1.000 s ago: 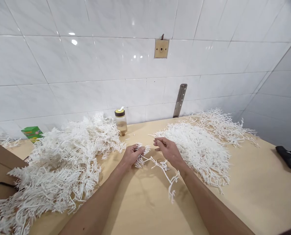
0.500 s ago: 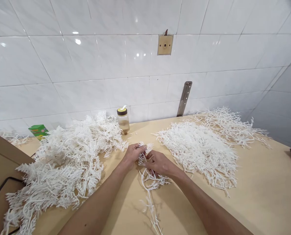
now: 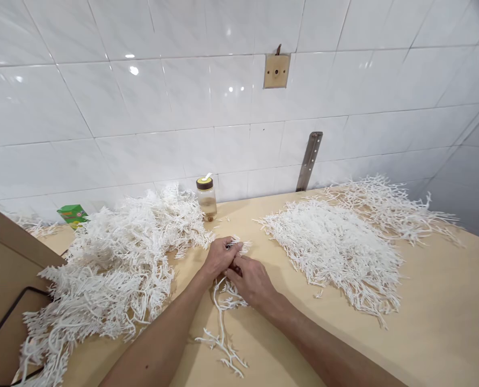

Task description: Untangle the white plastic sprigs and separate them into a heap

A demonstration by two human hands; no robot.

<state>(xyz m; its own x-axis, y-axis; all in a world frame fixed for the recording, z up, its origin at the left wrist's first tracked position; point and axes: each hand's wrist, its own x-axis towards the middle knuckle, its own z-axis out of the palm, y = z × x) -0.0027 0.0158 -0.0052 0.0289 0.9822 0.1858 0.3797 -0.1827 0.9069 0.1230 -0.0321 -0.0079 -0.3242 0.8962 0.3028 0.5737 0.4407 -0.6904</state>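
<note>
My left hand [image 3: 220, 257] and my right hand [image 3: 252, 278] meet at the middle of the table, fingers pinched together on a small bunch of white branching strands [image 3: 242, 246]. The bunch's tips poke out beyond my left fingers. Below the hands, a longer white branching piece [image 3: 222, 317] trails over the tabletop toward me. How it joins the bunch is hidden by my fingers. A big loose heap of white strands [image 3: 114, 269] lies left of my hands, and a flatter pile [image 3: 336, 247] lies to their right.
A jar with a dark-rimmed lid [image 3: 207, 201] stands behind the hands. Sparser strands [image 3: 392, 207] lie at the back right. A green box [image 3: 72, 215] and a brown panel [image 3: 14, 285] are at the left. A metal strip [image 3: 309, 161] leans against the tiled wall [image 3: 231, 113].
My right hand has moved up and left, closing against my left hand. The trailing piece has swung left and now lies differently. The camera view has shifted slightly.
</note>
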